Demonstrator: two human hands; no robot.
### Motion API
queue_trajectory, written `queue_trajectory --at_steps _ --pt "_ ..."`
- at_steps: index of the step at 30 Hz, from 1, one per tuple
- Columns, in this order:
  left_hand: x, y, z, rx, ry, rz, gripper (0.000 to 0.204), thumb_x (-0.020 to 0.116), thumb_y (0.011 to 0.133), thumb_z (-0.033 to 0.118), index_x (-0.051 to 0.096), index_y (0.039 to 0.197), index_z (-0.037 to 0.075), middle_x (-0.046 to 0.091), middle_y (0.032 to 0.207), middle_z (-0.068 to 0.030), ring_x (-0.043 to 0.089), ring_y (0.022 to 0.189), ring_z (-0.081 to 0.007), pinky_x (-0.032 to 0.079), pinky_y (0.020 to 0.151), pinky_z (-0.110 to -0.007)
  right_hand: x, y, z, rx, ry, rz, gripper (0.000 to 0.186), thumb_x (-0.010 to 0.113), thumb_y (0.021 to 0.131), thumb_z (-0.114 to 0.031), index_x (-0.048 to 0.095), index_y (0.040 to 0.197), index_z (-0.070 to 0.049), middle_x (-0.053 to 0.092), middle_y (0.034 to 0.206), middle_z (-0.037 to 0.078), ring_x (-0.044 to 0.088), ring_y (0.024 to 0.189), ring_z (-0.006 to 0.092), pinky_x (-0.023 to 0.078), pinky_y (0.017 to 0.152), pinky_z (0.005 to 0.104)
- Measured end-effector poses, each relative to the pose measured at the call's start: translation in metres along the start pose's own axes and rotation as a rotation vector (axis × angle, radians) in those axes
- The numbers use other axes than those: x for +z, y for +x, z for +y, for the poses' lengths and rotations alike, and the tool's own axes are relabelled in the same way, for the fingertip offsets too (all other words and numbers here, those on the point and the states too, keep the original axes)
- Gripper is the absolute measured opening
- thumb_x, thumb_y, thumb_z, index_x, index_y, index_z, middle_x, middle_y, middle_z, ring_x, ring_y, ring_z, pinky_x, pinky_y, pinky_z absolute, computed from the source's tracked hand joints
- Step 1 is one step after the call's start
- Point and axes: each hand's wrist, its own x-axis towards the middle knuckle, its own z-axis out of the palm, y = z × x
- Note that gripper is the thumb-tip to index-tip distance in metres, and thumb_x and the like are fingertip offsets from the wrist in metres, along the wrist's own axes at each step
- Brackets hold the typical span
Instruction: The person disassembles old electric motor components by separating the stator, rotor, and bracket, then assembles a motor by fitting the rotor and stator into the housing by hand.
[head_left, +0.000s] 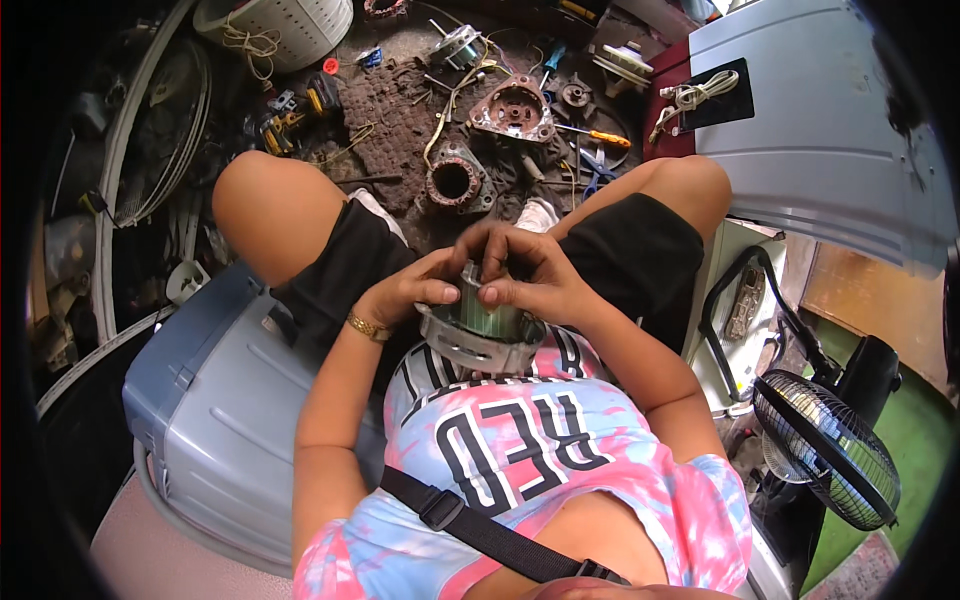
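Note:
Close to my chest, both hands hold a motor part: a greenish cylindrical rotor [488, 318] seated in a grey metal motor end cover [480, 352]. My left hand [412, 290] grips it from the left, thumb against the rotor's upper side. From the right, my right hand [530, 268] curls over the top, its fingers and thumb pinched at the shaft end. Fingers cover much of the shaft, so its tip is only partly visible. Beyond my hands, between my feet, a round motor stator in its housing [478, 190] lies on the floor.
Beyond it lie a triangular motor housing [515, 108], an orange-handled screwdriver [608, 139], blue-handled scissors [597, 178] and another motor [457, 46]. A yellow-black power tool [278, 133] is at far left. Large grey appliance bodies [235, 430] flank me; a black fan [830, 440] stands right.

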Motion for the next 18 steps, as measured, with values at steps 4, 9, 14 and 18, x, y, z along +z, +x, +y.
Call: queue_trajectory --at_steps 4,9,14,18 --pt "0.002 -0.004 0.006 -0.048 -0.079 -0.039 0.096 0.074 0.078 0.033 0.028 0.153 -0.006 0.048 0.145 -0.0155 0.043 0.137 -0.0238 0.029 0.117 -0.035 -0.005 -0.011 0.000 -0.051 -0.348 0.081 0.020 0.074 0.089 -0.017 0.059 0.084 -0.006 0.050 0.131 0.013 0.052 0.120 0.0207 0.042 0.101 0.0370" --pt "0.004 -0.003 0.010 -0.076 -0.009 -0.100 0.099 0.076 0.079 0.035 0.026 0.153 -0.007 0.044 0.149 -0.0169 0.039 0.140 -0.0244 0.026 0.119 -0.036 -0.011 -0.031 0.010 0.013 0.019 0.172 0.020 0.077 0.088 -0.020 0.060 0.087 -0.008 0.049 0.132 0.012 0.052 0.119 0.0202 0.041 0.105 0.0379" --pt "0.012 0.003 0.032 -0.097 0.239 -0.115 0.106 0.077 0.083 0.044 0.021 0.154 -0.010 0.038 0.153 -0.0205 0.033 0.145 -0.0255 0.023 0.120 -0.037 -0.004 -0.026 0.001 -0.008 -0.002 0.181 0.024 0.083 0.082 -0.016 0.060 0.082 -0.008 0.049 0.132 0.012 0.053 0.118 0.0205 0.041 0.104 0.0373" --pt "0.007 0.001 0.026 -0.096 0.241 -0.187 0.106 0.077 0.084 0.044 0.019 0.154 -0.010 0.035 0.155 -0.0209 0.031 0.146 -0.0262 0.022 0.120 -0.037 -0.001 -0.029 -0.007 -0.002 -0.067 0.223 0.025 0.084 0.080 -0.011 0.059 0.077 -0.007 0.050 0.132 0.014 0.055 0.118 0.0216 0.043 0.102 0.0370"
